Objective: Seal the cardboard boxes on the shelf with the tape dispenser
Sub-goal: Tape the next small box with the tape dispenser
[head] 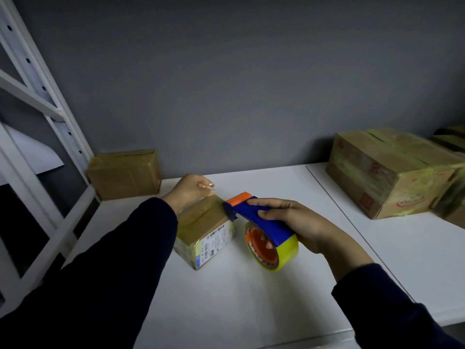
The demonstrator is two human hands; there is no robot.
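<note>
Sleeves (113, 273) in dark cloth enter from both lower corners over the white shelf (226, 303), whose front edge runs along the bottom of the view; bare surface lies between the arms and ahead of them. Right hand (299, 222): grip clamped round the blue handle of the tape dispenser (254, 215), fingers through the orange core, the yellow tape roll (286, 250) held just above the shelf. The orange cutter end sits at the upper right edge of the small cardboard box (198, 220), which stands mid-shelf, turned corner-on, with a printed label (214, 241) on its near right face. Left hand (191, 188): wrist over the box top, fingers curled at its far corner; whether this grip pinches anything cannot be told. A seam (352, 222) between shelf panels runs diagonally to the right of the dispenser. Beyond it, well apart, a large taped box (382, 172) lies near the grey wall (226, 84). At the back left, a second box (124, 175) stands against the wall beside the white rack upright (37, 79). Open shelf separates all three boxes.
</note>
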